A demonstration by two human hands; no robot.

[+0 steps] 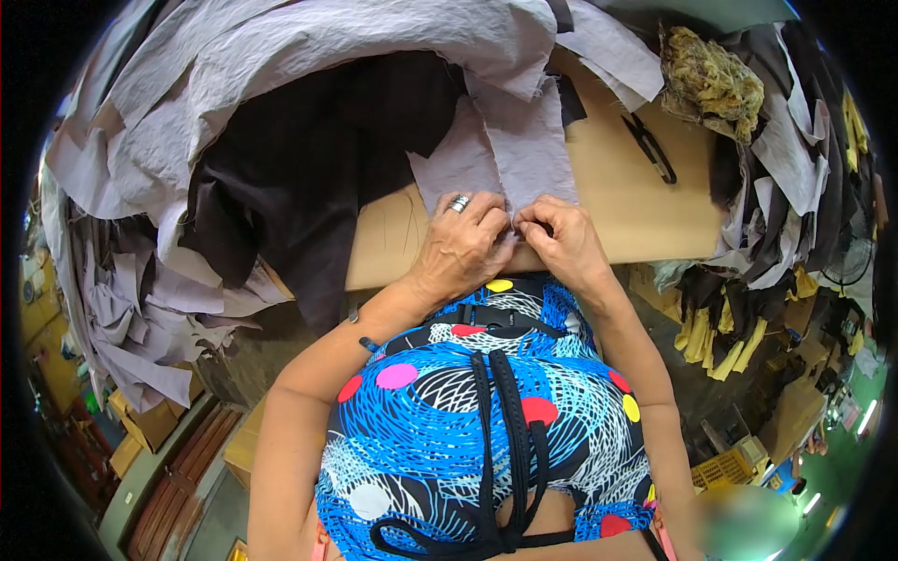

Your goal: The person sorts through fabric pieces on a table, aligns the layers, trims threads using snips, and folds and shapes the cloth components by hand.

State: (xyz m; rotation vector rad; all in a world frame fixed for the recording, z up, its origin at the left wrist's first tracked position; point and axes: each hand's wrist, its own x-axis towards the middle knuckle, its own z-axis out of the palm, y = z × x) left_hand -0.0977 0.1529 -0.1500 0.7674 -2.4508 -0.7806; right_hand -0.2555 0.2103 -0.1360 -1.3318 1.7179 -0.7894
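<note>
At the near edge of the table, my left hand [465, 239], with a silver ring on one finger, is closed on the lower end of a pale lilac-grey piece of fabric [531, 140]. Close beside it, my right hand [564, 241] pinches the same cloth with thumb and forefinger. The fingertips of both hands nearly meet at a frayed seam or edge. What exactly sits between them is too small to make out. A few loose dark threads [409, 220] lie left of my left hand.
Dark cloth [281, 168] and crumpled pale fabric [374, 33] are heaped left and behind. Black thread snips [648, 148] lie on the tan table [636, 220] at right, near a tangled yellowish thread bundle [711, 82]. More fabric strips [781, 159] hang over the right side.
</note>
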